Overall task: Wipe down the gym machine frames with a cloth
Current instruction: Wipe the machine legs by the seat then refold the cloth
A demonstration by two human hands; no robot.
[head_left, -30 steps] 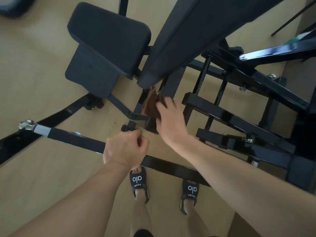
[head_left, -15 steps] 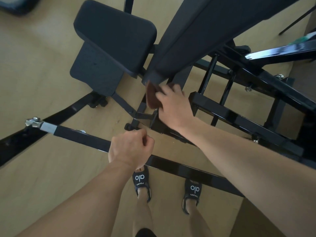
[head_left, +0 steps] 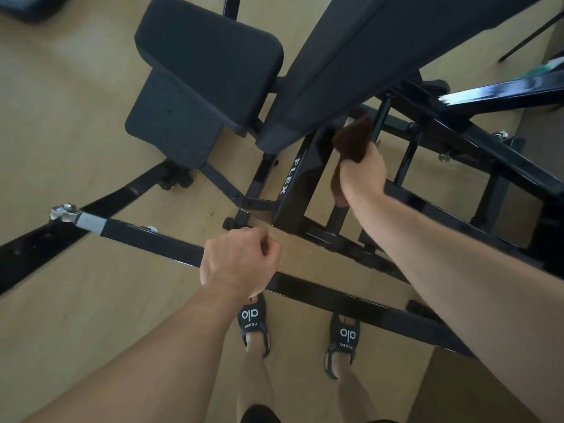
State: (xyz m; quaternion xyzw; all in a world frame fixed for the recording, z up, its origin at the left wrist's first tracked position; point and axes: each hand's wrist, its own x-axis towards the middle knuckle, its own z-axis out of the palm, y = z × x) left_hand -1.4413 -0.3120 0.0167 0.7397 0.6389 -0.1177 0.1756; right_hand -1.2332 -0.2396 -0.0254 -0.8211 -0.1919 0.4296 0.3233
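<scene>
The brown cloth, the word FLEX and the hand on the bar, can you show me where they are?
brown cloth (head_left: 351, 141): head view, on the bunched part above the fingers.
FLEX lettering (head_left: 290, 176): head view, middle of the white word on the black frame post.
left hand (head_left: 239, 259): head view, back of the fist.

Gym floor and footwear around the machine

A tan wooden floor (head_left: 61, 123) fills the view. Near the bottom stand two black sandals: the left sandal (head_left: 252, 323) and the right sandal (head_left: 343, 341), each with white "alo" lettering on the strap. A dark blurred object (head_left: 27, 4) sits at the far left corner, and something green (head_left: 546, 68) shows at the far right edge.
</scene>
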